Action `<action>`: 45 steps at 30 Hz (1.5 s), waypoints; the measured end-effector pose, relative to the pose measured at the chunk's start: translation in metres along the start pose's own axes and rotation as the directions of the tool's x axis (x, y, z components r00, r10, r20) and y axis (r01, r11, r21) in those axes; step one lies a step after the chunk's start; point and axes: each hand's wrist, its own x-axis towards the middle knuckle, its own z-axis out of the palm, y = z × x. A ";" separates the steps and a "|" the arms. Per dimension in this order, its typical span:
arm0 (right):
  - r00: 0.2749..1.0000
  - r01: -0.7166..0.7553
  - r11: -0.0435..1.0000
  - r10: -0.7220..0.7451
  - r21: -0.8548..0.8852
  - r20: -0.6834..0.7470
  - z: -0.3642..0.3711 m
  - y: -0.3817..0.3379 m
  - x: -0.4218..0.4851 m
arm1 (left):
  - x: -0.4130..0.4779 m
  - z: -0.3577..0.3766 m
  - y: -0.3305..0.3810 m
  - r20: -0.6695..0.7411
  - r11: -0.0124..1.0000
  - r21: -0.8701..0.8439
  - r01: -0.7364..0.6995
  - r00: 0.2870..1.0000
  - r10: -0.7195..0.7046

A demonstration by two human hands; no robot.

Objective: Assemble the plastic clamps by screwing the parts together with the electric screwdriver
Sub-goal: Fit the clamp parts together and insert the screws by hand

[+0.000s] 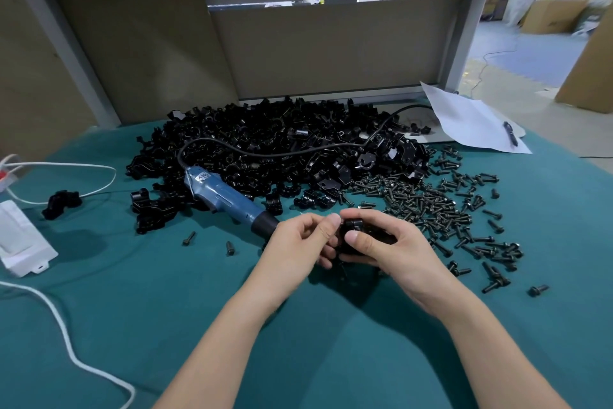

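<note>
Your two bare forearms (pixel 232 325) reach in from the bottom edge and meet over the teal cloth surface (pixel 149 309). Your right hand (pixel 394 242) curls around a small black plastic clamp (pixel 353 226), thumb laid across its near face. Your left hand (pixel 298 239) pinches the clamp's left edge with bent fingers (pixel 331 220). Both hands are grasping the clamp, which sits between them and is mostly hidden by them. Whether a screw is already seated cannot be told. The step looks like mating the two halves by hand: line the holes up squarely and grip firmly with the right hand before reaching for the tool. The blue electric screwdriver (pixel 225 198) lies on the surface just left of your left hand, tip toward it. Loose black screws (pixel 441 206) are scattered to the right, and a heap of clamp parts (pixel 265 143) lies behind.
</note>
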 end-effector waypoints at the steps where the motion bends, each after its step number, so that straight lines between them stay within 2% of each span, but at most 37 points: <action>1: 1.000 -0.001 1.000 0.001 -0.013 0.006 0.000 0.000 0.000 | 0.000 -0.001 -0.001 0.008 1.000 -0.014 0.008 1.000 -0.008; 6: 1.000 -0.002 0.999 0.003 -0.034 0.012 0.001 0.000 -0.001 | 0.000 -0.001 -0.002 -0.005 0.997 0.049 -0.066 0.998 0.067; 12: 0.999 -0.032 0.999 0.032 0.044 0.002 0.001 0.001 -0.001 | -0.001 0.003 -0.010 -0.059 0.973 0.148 -0.176 0.981 0.186; 19: 0.997 -0.081 0.988 0.079 0.130 0.019 0.001 -0.003 -0.002 | -0.003 -0.001 -0.010 -0.033 0.886 0.328 -0.328 0.933 0.357; 22: 0.997 -0.071 0.985 0.069 0.157 0.017 0.000 -0.003 0.000 | -0.005 0.002 -0.007 -0.057 0.898 0.284 -0.337 0.929 0.366; 26: 0.994 0.032 0.931 0.008 0.364 -0.108 -0.009 -0.012 0.002 | -0.010 0.003 -0.003 -0.100 0.885 0.320 -0.339 0.917 0.387; 29: 0.965 0.169 0.805 -0.018 0.568 -0.262 -0.029 -0.023 0.000 | -0.012 0.003 -0.004 -0.069 0.841 0.452 -0.296 0.929 0.364; 32: 0.915 0.305 0.668 -0.009 0.679 -0.402 -0.044 -0.027 -0.003 | -0.010 0.010 -0.001 0.031 0.746 0.609 -0.268 0.948 0.316; 35: 0.875 0.400 0.537 0.018 0.743 -0.484 -0.053 -0.029 -0.005 | 0.004 0.024 0.008 0.172 0.559 0.772 -0.302 0.946 0.274; 39: 0.849 0.463 0.431 0.034 0.775 -0.527 -0.061 -0.030 -0.007 | 0.029 0.044 0.022 0.283 0.408 0.846 -0.344 0.937 0.203; 41: 0.844 0.476 0.391 0.047 0.788 -0.534 -0.063 -0.028 -0.007 | 0.040 0.054 0.028 0.340 0.337 0.866 -0.371 0.929 0.148; 45: 0.843 0.476 0.394 0.052 0.786 -0.536 -0.066 -0.027 -0.005 | 0.053 0.075 0.031 0.460 0.116 0.881 -0.459 0.888 0.017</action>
